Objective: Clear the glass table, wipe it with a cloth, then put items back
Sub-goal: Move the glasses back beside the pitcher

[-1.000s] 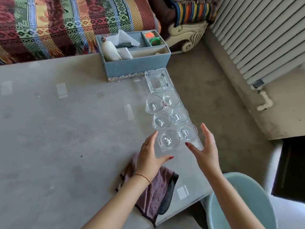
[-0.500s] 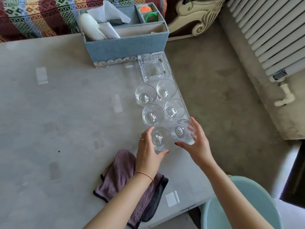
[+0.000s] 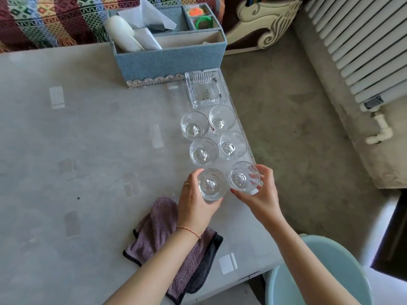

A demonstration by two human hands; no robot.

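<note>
Glass tumblers [image 3: 212,183] [image 3: 243,177], one gripped per hand [image 3: 196,202] [image 3: 261,195], beside four more [image 3: 213,137].

The glasses [image 3: 199,150] and the ribbed dish [image 3: 206,89] are clear. The cloth [image 3: 158,227] is mauve with a black edge. The box [image 3: 171,62] is dusty blue, trimmed with pale lace. The blanket [image 3: 50,18] runs in maroon, green, blue and yellow woven bands. The basin [image 3: 343,260] is pale blue, the radiator [image 3: 361,45] white.
</note>
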